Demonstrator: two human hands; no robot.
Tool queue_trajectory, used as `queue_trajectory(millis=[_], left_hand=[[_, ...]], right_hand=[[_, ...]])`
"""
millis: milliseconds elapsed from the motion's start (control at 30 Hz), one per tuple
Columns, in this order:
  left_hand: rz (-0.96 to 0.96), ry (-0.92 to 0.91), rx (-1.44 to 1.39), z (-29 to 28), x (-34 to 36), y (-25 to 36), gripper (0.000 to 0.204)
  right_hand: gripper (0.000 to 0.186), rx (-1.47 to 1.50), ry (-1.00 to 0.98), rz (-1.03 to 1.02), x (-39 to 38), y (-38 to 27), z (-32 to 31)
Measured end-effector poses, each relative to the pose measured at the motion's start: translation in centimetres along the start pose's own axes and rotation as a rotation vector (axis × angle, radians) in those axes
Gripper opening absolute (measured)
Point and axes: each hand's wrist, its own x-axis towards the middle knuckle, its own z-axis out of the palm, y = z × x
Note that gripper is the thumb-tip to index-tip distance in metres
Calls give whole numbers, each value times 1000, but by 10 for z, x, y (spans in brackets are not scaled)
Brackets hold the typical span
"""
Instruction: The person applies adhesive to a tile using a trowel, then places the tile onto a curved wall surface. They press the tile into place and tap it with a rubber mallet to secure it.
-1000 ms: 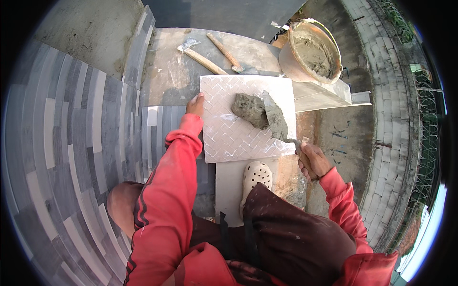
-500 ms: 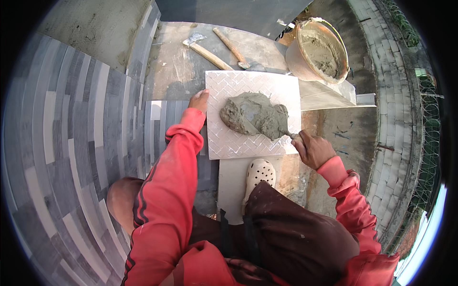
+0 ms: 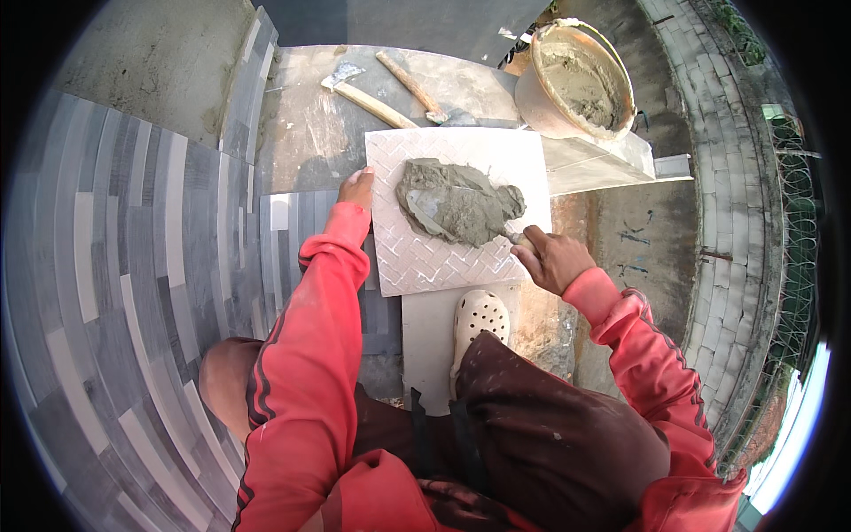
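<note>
Mortar (image 3: 456,202) heaped mid-tile (image 3: 417,257), tile flat on floor near bucket (image 3: 576,80). Right hand (image 3: 550,259) clenched round trowel handle, blade buried in mortar. Left hand (image 3: 356,188) open, steadying tile's left edge. Best spread evenly toward corners, tile pinned.

Left hand (image 3: 356,188) steadies tile (image 3: 417,257); right hand (image 3: 551,259) spreads mortar (image 3: 456,204).

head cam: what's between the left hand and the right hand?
In the head view, the white tile spans the gap between the left hand and right hand, with a grey mortar mound spread on it.
</note>
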Motion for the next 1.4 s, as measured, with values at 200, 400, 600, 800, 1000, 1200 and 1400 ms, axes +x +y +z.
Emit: queue_trajectory(millis=[200,400,600,800,1000,1200,1400], left_hand=[[-24,34,-56,16,-1,-8,54],[10,40,-32,14,1,-11,55],[56,93,44,28,1,-9,56],[42,136,87,7,4,-13,56],[44,110,-28,20,4,15,55],[8,93,-37,-1,6,0,54],[36,117,-10,19,-4,22,56]], right_hand=[[41,85,-43,59,-3,13,-1],[41,-127,43,140,-23,-10,-68],[45,59,38,98,16,16,-7],[50,104,-13,18,50,35,-11],[46,-60,-35,220,-1,43,-38],[37,-10,22,159,-23,33,-49],[34,70,81,59,-41,21,-37]])
